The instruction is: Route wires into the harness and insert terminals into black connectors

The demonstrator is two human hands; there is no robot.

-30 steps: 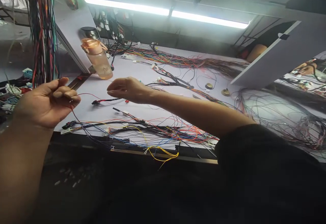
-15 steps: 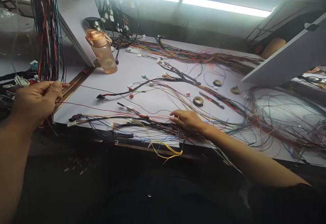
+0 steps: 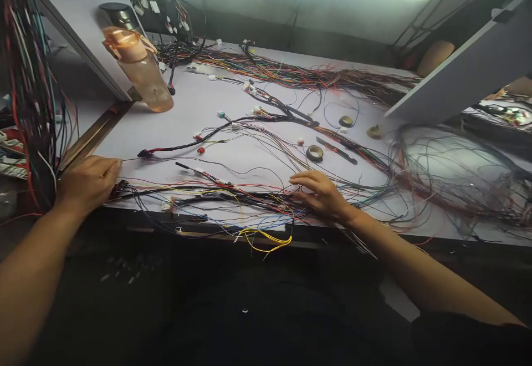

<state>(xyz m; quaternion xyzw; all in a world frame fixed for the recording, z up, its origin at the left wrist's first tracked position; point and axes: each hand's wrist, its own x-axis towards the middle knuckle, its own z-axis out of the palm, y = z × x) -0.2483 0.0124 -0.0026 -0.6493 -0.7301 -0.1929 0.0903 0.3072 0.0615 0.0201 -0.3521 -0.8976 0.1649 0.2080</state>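
Observation:
My left hand (image 3: 89,182) rests at the table's near left corner, its fingers pinched on a thin red wire (image 3: 166,159) that runs right across the white table (image 3: 199,111). Just beside that hand lies the black-connector end of a long wire harness (image 3: 216,197) along the front edge. My right hand (image 3: 320,194) lies flat on the same harness farther right, fingers spread over the wires. Yellow wire loops (image 3: 266,239) hang off the front edge between my hands.
An orange water bottle (image 3: 139,69) stands at the back left against a slanted white panel. Coloured wires hang in a bunch (image 3: 27,77) at the far left. Tape rolls (image 3: 315,152) and tangled wire piles (image 3: 449,172) lie to the right.
My left hand has come down from the air to the table corner with the red wire. My right hand dropped from mid-air onto the harness by the front edge. The view tilted down.

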